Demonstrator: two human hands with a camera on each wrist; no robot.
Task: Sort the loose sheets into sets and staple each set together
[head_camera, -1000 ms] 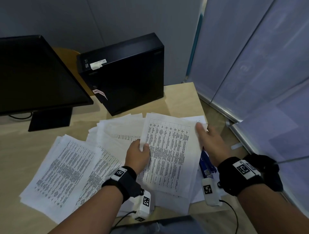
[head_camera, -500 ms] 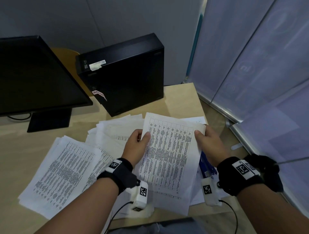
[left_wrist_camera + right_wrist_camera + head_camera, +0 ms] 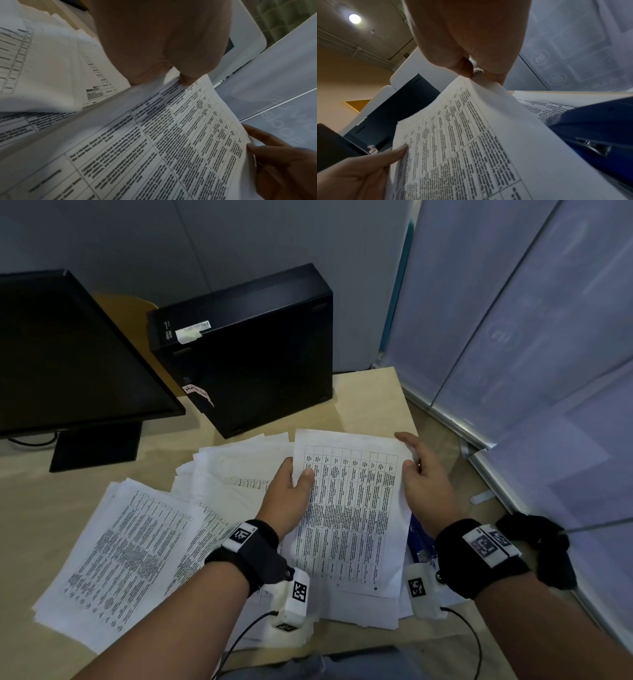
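Note:
A set of printed table sheets (image 3: 349, 508) is held a little above the desk between both hands. My left hand (image 3: 291, 491) pinches its left edge, thumb on top (image 3: 185, 79). My right hand (image 3: 421, 474) pinches the right edge near the top corner, thumb and fingers closing on the paper (image 3: 471, 73). A blue stapler (image 3: 419, 542) lies under the sheets' right side, large in the right wrist view (image 3: 599, 128). More loose printed sheets (image 3: 130, 546) are spread over the desk to the left and behind (image 3: 236, 467).
A black computer case (image 3: 253, 354) stands behind the papers and a black monitor (image 3: 68, 354) stands at the back left. The wooden desk (image 3: 373, 402) ends just right of my right hand, with frosted glass panels (image 3: 531, 354) beyond.
Both hands have taken the table sheets by their side edges and raised them slightly. My right hand went from lying flat on the paper to pinching its right edge.

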